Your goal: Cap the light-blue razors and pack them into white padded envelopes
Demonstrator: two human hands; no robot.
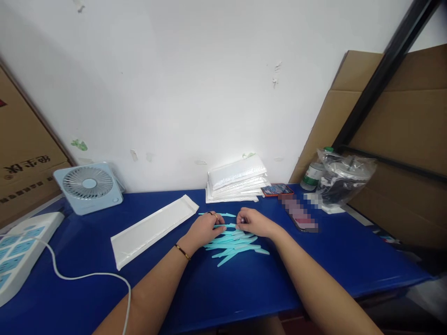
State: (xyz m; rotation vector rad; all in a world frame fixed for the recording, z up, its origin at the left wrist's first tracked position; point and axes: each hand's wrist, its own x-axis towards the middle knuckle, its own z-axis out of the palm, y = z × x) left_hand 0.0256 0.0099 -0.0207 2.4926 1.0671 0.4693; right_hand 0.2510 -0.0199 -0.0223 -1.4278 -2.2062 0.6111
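A loose pile of slim turquoise eyebrow razors [233, 246] lies on the blue table, their ends pointing various ways. At the far side of the pile my left hand [206, 229] has thumb and fingers closed on one turquoise eyebrow razor [229, 226]. My right hand [254, 222] pinches the other end of that razor, its fingers curled in. Just beyond both hands, a separate razor [226, 215] lies crosswise on the table. The fingertips partly hide the held razor.
A long white padded mailer [153, 230] lies left of my hands; a stack of similar mailers [237, 179] leans by the wall. A fan [89, 186], power strip [28, 251] and white cable [94, 274] stand left. Phones [277, 190], a bottle [312, 176] and a bagged cup [345, 181] are right.
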